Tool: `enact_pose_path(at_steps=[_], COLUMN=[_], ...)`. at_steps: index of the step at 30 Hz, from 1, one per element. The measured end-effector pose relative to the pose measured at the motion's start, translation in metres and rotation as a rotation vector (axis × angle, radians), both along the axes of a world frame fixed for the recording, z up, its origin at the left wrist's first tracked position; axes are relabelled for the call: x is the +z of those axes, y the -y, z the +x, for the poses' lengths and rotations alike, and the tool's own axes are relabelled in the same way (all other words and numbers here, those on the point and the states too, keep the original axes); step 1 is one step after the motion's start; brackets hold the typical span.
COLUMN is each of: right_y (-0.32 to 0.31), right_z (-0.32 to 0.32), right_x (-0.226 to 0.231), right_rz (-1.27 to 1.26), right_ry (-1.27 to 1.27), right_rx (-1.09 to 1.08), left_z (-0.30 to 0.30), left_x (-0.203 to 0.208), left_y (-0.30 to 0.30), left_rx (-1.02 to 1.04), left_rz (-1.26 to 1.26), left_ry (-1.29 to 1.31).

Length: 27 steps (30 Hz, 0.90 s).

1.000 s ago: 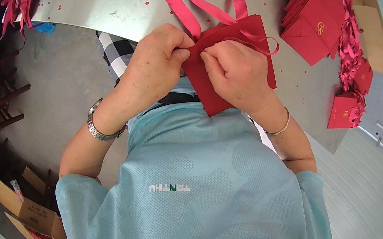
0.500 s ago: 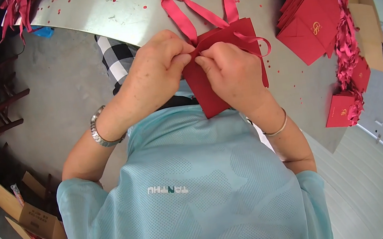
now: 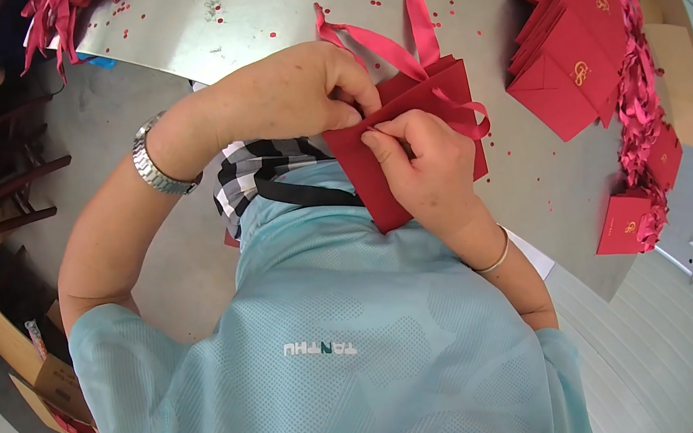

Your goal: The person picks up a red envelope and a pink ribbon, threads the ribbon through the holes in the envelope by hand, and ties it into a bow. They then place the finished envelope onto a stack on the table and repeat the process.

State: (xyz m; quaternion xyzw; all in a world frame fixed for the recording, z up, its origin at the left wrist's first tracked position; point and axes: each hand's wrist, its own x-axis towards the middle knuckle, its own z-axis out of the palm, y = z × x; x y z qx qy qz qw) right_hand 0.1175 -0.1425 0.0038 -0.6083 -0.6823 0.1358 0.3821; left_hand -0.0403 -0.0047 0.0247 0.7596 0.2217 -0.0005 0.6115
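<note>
A red paper gift bag (image 3: 373, 185) leans between my body and the table edge, its opening at the top. My right hand (image 3: 430, 162) pinches its near rim between thumb and fingers. My left hand (image 3: 313, 90) is bent over the same rim at the left corner, fingertips closed at the opening; what they hold there is hidden. Pink-red ribbon handles (image 3: 378, 44) stretch from the opening onto the table, one passing behind my left fingers. A shorter ribbon loop (image 3: 476, 119) curls out at the bag's right side.
Finished-looking red bags (image 3: 566, 55) lie stacked at the right of the metal table (image 3: 244, 29), beside heaped ribbons (image 3: 633, 108). More ribbons (image 3: 61, 17) hang at the far left. Small red paper dots are scattered about. Cardboard boxes (image 3: 56, 385) and a wooden stool (image 3: 24, 186) stand left.
My left hand has lifted its wrist and turned over, its fingertips now reaching down at the rim. The left ribbon has been drawn in toward the bag. My right hand still pinches the rim.
</note>
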Motion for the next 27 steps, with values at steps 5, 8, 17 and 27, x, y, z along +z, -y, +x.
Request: enact_pose_path(at_steps=[5,8,17,27], right_y=[-0.002,0.001,0.010,0.012], right_z=[0.002,0.002,0.012,0.015], right_x=[0.000,-0.007,-0.016,-0.014], right_rz=[-0.154,-0.084,0.083,0.140], right_ry=[0.082,0.043,0.128,0.150], right_rx=[-0.012,-0.020,0.169,0.251], left_z=[0.003,0.004,-0.048,-0.001], left_x=[-0.003,0.001,-0.004,0.001], left_y=[0.004,0.006,-0.037,0.014], left_rx=[-0.062,-0.077,0.322,0.577], left_rz=[0.341,0.354,1.088,0.689], left_ry=[0.042,-0.057,-0.370,0.260])
